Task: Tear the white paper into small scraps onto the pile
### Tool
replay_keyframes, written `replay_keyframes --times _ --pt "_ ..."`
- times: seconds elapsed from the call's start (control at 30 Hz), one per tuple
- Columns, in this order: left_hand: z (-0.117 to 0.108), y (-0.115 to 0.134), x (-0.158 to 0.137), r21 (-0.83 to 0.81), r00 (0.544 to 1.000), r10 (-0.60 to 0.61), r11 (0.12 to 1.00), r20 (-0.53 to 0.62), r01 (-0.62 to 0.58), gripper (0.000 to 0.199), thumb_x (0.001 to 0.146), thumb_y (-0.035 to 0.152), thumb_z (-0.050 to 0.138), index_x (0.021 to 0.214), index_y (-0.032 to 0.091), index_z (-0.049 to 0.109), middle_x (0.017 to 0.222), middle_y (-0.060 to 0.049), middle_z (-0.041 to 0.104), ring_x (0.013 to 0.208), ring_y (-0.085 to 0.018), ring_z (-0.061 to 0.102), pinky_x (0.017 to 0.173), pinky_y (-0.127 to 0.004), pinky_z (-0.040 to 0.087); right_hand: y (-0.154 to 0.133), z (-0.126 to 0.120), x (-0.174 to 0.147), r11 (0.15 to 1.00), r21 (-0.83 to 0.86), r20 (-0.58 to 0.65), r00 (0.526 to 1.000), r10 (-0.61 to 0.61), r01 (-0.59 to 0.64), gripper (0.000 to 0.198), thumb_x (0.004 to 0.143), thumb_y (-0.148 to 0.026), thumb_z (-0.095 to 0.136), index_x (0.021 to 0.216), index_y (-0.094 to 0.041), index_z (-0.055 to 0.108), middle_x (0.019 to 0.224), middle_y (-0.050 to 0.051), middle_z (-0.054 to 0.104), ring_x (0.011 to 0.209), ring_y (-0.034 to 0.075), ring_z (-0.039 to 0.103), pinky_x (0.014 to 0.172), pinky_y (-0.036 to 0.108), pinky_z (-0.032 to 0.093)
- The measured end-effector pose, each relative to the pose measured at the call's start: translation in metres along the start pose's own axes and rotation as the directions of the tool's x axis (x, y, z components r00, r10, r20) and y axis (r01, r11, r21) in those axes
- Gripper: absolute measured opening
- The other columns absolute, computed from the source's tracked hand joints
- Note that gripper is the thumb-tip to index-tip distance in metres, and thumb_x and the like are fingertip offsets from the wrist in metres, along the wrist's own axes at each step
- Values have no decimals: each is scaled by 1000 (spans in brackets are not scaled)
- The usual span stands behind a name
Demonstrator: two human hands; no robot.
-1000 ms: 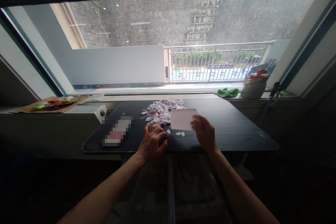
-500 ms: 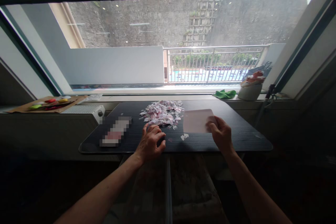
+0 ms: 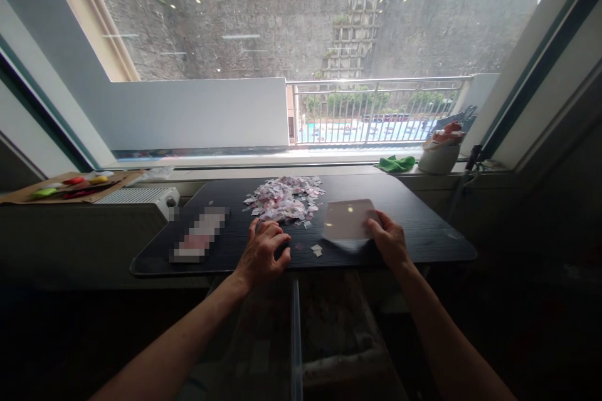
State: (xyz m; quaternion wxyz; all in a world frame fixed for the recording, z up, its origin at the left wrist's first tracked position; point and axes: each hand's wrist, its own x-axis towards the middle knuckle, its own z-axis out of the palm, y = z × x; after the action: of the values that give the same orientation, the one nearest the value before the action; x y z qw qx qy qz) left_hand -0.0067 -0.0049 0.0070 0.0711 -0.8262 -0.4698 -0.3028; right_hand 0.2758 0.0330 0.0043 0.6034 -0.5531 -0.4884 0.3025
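A heap of small paper scraps (image 3: 286,198), whitish with pink tints, lies on the dark table (image 3: 355,187). My left hand (image 3: 266,247) rests just in front of the heap, its bent fingers apart and nothing visible in them. Between the thumb and fingers of my right hand (image 3: 389,238) is one edge of a pale, flat rectangular sheet (image 3: 347,219). Tilted over the table right of the heap, the sheet catches spots of light. Some loose paper pieces (image 3: 316,250) lie between my hands.
A pixelated oblong item (image 3: 200,235) lies at the table's left. On the sill behind are a green cloth (image 3: 396,164) and a white container (image 3: 438,156). At far left, a cardboard sheet (image 3: 28,195) with colourful items lies beside a radiator (image 3: 141,196).
The whole view has shifted slightly, so most things appear farther left. The sheet in my right hand has tilted and now shows bright reflections. My left hand keeps its place by the heap.
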Motion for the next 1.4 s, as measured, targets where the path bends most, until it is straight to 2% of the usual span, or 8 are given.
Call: replay_keyframes --times 0.3,0.57,0.73,0.87,1.0,1.13,1.3,1.4 --pt "-1 1 0 13 1000 0 1000 4 0 19 78 26 53 91 20 65 92 -5 62 106 -25 52 108 -55 18 -5 6 -5 999 -42 204 979 -4 13 34 66 -34 60 93 -16 71 79 3 71 73 19 62 63 29 49" --pt "0 0 0 22 1000 -5 1000 9 5 19 78 26 52 91 21 65 93 -5 62 107 -25 51 109 -55 18 -6 4 -8 1000 -7 301 954 13 -11 33 67 -35 60 93 -17 71 81 3 70 75 20 61 65 29 48" --pt "0 0 0 19 1000 -5 1000 10 5 19 78 27 52 91 21 65 93 -5 62 107 -25 51 110 -55 17 -7 4 -9 999 31 282 959 33 -44 35 65 -37 62 93 -16 70 81 3 70 74 20 61 65 30 48" --pt "-1 1 -1 22 1000 3 1000 13 -4 21 78 27 53 93 21 66 93 -5 62 108 -25 51 109 -55 17 -7 4 -9 1000 1 304 953 3 -3 34 66 -37 62 92 -16 70 81 3 70 74 20 60 65 29 47" --pt "-3 0 -2 33 991 131 991 42 -132 27 81 26 50 103 24 66 99 -5 61 112 -25 48 110 -56 14 -6 2 -9 1000 0 350 936 -14 15 33 67 -36 62 93 -17 71 82 3 71 76 20 61 66 29 48" --pt "-3 1 -3 42 970 236 970 62 -239 26 83 25 50 101 26 68 99 -5 61 113 -24 48 112 -56 9 -6 2 -9 998 60 334 943 9 -31 36 65 -38 65 94 -16 71 84 4 71 77 22 63 66 30 49" --pt "-2 3 -3 62 987 154 986 49 -157 24 83 27 51 100 21 66 97 -6 61 112 -25 48 112 -56 12 -8 3 -10 997 71 340 940 1 -27 36 63 -38 66 92 -17 71 81 4 71 75 21 62 65 30 49" --pt "-2 4 -4 67 996 90 994 13 -91 19 81 27 51 92 20 66 95 -5 62 112 -25 49 112 -55 14 -6 5 -9 997 74 240 971 20 -38 36 63 -38 64 90 -16 71 78 3 70 72 19 61 64 29 48"
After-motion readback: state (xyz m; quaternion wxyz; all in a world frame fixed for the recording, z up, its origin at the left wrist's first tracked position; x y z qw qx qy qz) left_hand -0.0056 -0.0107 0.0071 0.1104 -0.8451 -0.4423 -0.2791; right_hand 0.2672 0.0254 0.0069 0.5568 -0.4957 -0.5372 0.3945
